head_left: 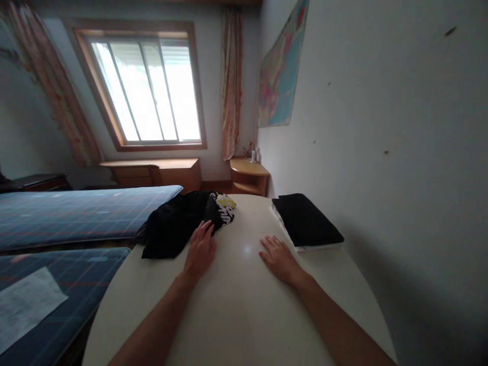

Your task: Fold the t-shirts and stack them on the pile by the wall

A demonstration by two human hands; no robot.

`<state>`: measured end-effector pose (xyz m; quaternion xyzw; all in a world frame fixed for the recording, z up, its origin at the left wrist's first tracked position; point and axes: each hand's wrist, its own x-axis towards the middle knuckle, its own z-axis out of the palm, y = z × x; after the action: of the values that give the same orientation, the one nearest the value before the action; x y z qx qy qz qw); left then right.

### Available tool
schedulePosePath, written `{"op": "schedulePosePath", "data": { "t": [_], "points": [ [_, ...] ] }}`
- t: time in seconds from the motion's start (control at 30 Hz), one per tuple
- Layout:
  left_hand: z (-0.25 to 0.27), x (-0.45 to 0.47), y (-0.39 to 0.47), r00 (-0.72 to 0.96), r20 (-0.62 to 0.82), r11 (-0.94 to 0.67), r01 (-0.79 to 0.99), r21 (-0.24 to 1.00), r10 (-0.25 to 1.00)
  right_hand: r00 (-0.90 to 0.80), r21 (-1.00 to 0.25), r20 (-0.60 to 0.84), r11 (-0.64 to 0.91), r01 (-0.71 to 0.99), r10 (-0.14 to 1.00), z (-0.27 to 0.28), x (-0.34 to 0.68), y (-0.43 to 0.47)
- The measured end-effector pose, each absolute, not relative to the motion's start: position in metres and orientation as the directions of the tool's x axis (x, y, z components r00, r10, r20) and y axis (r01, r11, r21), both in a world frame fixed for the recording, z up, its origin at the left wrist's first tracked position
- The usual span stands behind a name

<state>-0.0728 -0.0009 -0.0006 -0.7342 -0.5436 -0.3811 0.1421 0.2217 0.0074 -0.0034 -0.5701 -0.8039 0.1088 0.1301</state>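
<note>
Cloth, black, crumpled, with white-yellow print point(168, 229), lies on the round white table point(244, 325), apparently touching the left hand point(200, 253), spread and empty like the right hand point(279, 258) near the folded black fabric point(308, 221), so this step seems a pause, and gripping would need a curled hand.

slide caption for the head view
Left hand by crumpled black clothing, right hand beside folded black cloth, over a white table.

home bedroom, plaid mattresses point(87, 213), patterned curtains point(232, 81), wall map point(282, 76), window point(147, 91)
</note>
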Motion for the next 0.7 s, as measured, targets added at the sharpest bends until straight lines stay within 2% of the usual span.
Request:
{"op": "schedulePosePath", "data": {
  "t": [0.07, 0.17, 0.23, 0.3, 0.4, 0.5, 0.6, 0.7],
  "points": [
    [0.005, -0.057, -0.012, 0.287, 0.709, -0.534, 0.832, 0.149, 0.644, -0.329, -0.359, 0.168, 0.369, 0.857, 0.929, -0.004, 0.220, 0.006],
    [0.012, -0.032, -0.031, 0.518, 0.643, -0.723, 0.686, 0.083, 0.565, -0.394, -0.405, 0.357, 0.520, 0.752, 0.847, -0.003, 0.215, 0.002],
    [0.014, -0.019, -0.041, 0.609, 0.597, -0.792, 0.607, 0.073, 0.522, -0.448, -0.393, 0.454, 0.625, 0.675, 0.770, -0.001, 0.213, 0.001],
    [0.014, -0.011, -0.046, 0.644, 0.563, -0.813, 0.576, 0.088, 0.517, -0.505, -0.364, 0.473, 0.683, 0.634, 0.722, 0.001, 0.212, 0.001],
    [0.012, -0.011, -0.047, 0.572, 0.548, -0.741, 0.657, 0.139, 0.610, -0.556, -0.347, 0.404, 0.684, 0.641, 0.726, 0.005, 0.213, 0.000],
    [0.007, -0.020, -0.042, 0.355, 0.530, -0.535, 0.812, 0.234, 0.770, -0.520, -0.402, 0.339, 0.620, 0.674, 0.784, 0.012, 0.214, -0.003],
    [0.000, -0.032, -0.035, 0.157, 0.417, -0.317, 0.881, 0.350, 0.895, -0.506, -0.452, 0.340, 0.609, 0.652, 0.793, 0.022, 0.215, -0.006],
    [-0.003, -0.039, -0.029, 0.214, 0.315, -0.335, 0.851, 0.406, 0.925, -0.511, -0.440, 0.377, 0.634, 0.635, 0.773, 0.031, 0.214, -0.012]
  ]
}}
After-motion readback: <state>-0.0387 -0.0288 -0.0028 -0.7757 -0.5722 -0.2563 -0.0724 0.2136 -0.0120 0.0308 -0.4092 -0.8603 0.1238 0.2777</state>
